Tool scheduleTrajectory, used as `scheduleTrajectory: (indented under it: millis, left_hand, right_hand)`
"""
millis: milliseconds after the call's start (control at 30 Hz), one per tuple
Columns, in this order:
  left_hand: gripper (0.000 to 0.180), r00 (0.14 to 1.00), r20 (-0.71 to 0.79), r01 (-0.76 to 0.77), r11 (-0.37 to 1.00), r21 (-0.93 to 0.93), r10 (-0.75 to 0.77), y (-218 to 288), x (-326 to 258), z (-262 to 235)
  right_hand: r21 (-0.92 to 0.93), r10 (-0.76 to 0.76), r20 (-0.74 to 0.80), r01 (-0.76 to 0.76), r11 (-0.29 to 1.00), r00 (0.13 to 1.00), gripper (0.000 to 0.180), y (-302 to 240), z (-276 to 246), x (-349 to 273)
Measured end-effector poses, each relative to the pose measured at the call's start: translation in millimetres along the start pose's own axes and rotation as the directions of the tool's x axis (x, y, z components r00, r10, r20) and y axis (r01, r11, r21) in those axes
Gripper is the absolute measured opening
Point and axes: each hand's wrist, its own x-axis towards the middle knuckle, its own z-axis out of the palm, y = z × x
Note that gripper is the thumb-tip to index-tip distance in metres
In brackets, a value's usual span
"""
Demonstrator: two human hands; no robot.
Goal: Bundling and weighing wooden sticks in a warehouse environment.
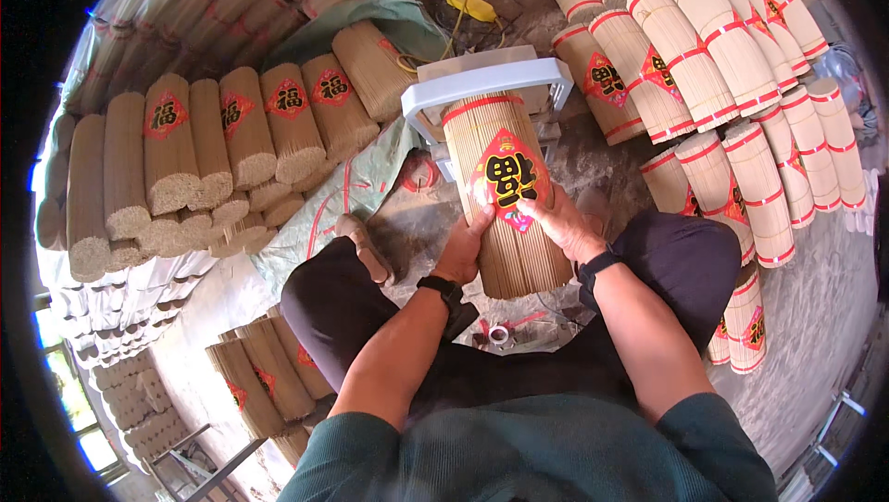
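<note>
Between my knees I hold a thick bundle of thin tan sticks [482, 159], tilted with its far end just under a grey-white arched bar [486, 81]. A red band circles its far end, and a red diamond label [512, 173] with a black and gold character lies on its upper side. My left hand [465, 247] grips the bundle's left side near the close end. On the right side my right hand [563, 224] is wrapped round it, its thumb on the label's lower part. The fingers underneath are hidden.
Unbanded labelled bundles [236, 127] are piled at the left, beside a green sheet [324, 215]. Red-banded bundles [685, 48] are stacked at the right. A tape roll [499, 334] lies between my legs. A yellow object with a cable [472, 7] is beyond the bar. More bundles [269, 372] sit at lower left.
</note>
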Motion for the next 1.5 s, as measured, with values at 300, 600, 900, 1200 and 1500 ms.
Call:
scheduleTrajectory:
  millis: [300, 600, 900, 1200, 1500]
  left_hand:
    - [0.063, 0.997, 0.028, -0.074, 0.997, 0.034, 0.073, 45.9, 37.6, 14.5]
    - [0.066, 0.998, -0.024, -0.059, 0.998, 0.030, 0.060, 62.7, 85.8, -3.3]
    - [0.071, 0.998, -0.041, -0.051, 0.995, 0.090, 0.055, 66.2, 98.7, -5.3]
    - [0.074, 0.999, 0.025, -0.046, 0.996, 0.082, 0.044, 66.4, 95.7, -4.7]
    - [0.079, 0.997, 0.068, -0.038, 0.985, 0.166, 0.027, 70.6, 99.3, -5.8]
  right_hand:
    - [0.026, 0.004, -0.079, -0.002, 1.000, 0.997, 0.078, -35.8, 0.7, 44.5]
    - [-0.025, -0.001, -0.169, -0.003, 1.000, 0.986, 0.061, -41.1, 1.5, 96.2]
    - [0.000, -0.059, -0.135, 0.059, 0.998, 0.989, 0.070, -33.8, -1.3, 105.0]
    - [-0.057, -0.003, -0.071, -0.001, 0.998, 0.997, 0.072, -48.8, 0.5, 98.8]
    - [0.003, 0.019, -0.099, -0.019, 1.000, 0.995, 0.052, -31.6, -3.6, 105.3]
